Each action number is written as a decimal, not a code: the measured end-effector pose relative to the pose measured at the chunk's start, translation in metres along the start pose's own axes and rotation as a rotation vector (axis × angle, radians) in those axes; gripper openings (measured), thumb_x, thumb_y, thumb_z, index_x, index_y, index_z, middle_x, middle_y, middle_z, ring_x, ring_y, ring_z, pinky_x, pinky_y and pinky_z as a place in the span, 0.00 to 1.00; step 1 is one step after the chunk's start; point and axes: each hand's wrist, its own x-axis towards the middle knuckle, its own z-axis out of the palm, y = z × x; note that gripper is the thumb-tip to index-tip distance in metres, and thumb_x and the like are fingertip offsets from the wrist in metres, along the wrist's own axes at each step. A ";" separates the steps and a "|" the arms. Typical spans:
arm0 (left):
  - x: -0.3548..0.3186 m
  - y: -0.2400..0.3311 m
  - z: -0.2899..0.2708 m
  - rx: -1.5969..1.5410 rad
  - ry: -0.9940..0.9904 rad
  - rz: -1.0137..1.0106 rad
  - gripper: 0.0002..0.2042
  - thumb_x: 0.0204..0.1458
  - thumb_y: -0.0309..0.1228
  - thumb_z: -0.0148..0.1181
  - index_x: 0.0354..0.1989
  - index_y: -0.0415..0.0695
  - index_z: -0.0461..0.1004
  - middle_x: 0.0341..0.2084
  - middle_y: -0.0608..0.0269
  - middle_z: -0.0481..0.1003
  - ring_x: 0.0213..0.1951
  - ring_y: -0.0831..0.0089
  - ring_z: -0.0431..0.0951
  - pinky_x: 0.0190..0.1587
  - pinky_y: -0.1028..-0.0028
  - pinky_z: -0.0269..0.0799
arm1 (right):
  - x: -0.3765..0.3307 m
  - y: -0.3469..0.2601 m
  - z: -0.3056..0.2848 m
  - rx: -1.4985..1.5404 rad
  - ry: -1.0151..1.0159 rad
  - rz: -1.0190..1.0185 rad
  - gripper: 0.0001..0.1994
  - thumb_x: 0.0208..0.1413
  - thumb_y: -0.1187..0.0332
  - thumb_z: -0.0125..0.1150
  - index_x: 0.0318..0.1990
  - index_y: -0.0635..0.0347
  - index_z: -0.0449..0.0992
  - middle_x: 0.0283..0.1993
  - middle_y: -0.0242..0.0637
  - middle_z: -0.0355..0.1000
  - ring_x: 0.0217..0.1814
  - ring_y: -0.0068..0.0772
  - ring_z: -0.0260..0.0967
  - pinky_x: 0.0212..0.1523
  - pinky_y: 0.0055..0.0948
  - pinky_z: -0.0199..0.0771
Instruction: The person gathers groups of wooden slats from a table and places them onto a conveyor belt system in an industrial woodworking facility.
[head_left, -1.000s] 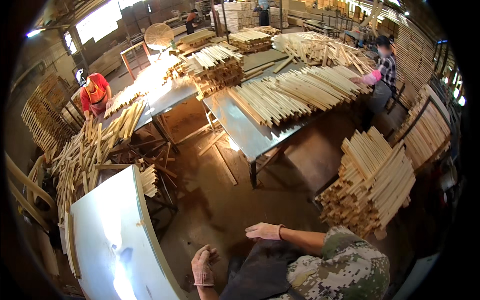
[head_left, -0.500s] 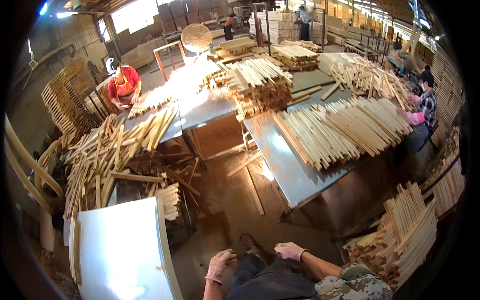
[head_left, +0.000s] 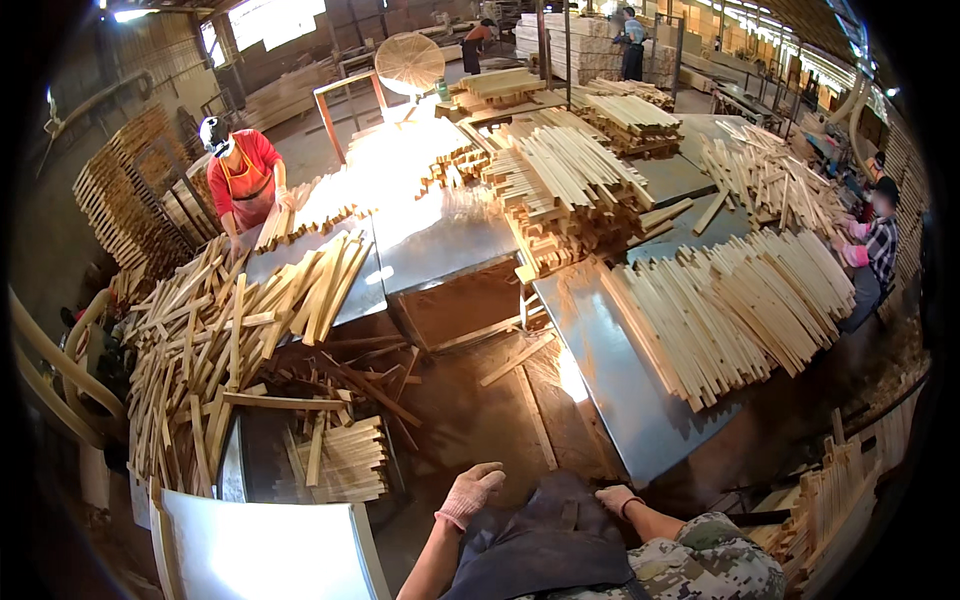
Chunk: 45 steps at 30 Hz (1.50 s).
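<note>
My left hand (head_left: pixel 472 493), in a pale knitted glove, hangs in the air just left of my dark apron (head_left: pixel 540 545). Its fingers reach forward, loosely bent, and nothing shows in them. On the apron's other side is my right hand (head_left: pixel 618 499), gloved too, close to the cloth; its fingertips are in shadow and partly hidden. Nearest on the left stands a table with a shiny white top (head_left: pixel 270 545). Ahead to the right, a metal table (head_left: pixel 640 420) carries a wide row of wooden strips (head_left: pixel 735 310).
A heap of loose strips (head_left: pixel 205 340) covers the left side, with a short stack (head_left: pixel 345 460) below it. A person in red (head_left: pixel 245 180) works at the far left table; another in a checked shirt (head_left: pixel 880 235) sits at right. Boards (head_left: pixel 540 430) lie on the floor between tables.
The view has shifted, so the tables sit lower and the near white table shows less. My left hand has opened out somewhat; my right hand has come closer to the apron.
</note>
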 end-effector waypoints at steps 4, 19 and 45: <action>0.037 0.029 -0.029 -0.030 0.012 -0.083 0.25 0.63 0.34 0.64 0.64 0.31 0.74 0.49 0.53 0.83 0.50 0.68 0.83 0.55 0.69 0.78 | 0.100 -0.024 0.005 -0.052 -0.013 -0.038 0.26 0.64 0.49 0.55 0.55 0.61 0.83 0.60 0.53 0.79 0.64 0.56 0.75 0.65 0.46 0.72; 0.226 0.179 -0.162 -0.190 0.408 -0.049 0.26 0.63 0.34 0.65 0.66 0.34 0.72 0.50 0.52 0.82 0.46 0.65 0.84 0.52 0.67 0.81 | 0.276 -0.413 -0.196 0.002 0.059 -0.221 0.27 0.62 0.49 0.55 0.53 0.64 0.84 0.59 0.58 0.79 0.62 0.60 0.77 0.64 0.48 0.75; 0.668 0.397 -0.428 -0.146 0.363 0.009 0.27 0.62 0.38 0.65 0.63 0.31 0.75 0.47 0.56 0.82 0.44 0.71 0.81 0.50 0.70 0.79 | 0.515 -0.882 -0.350 0.194 -0.022 -0.421 0.33 0.66 0.56 0.62 0.70 0.76 0.68 0.72 0.63 0.68 0.76 0.52 0.66 0.75 0.35 0.63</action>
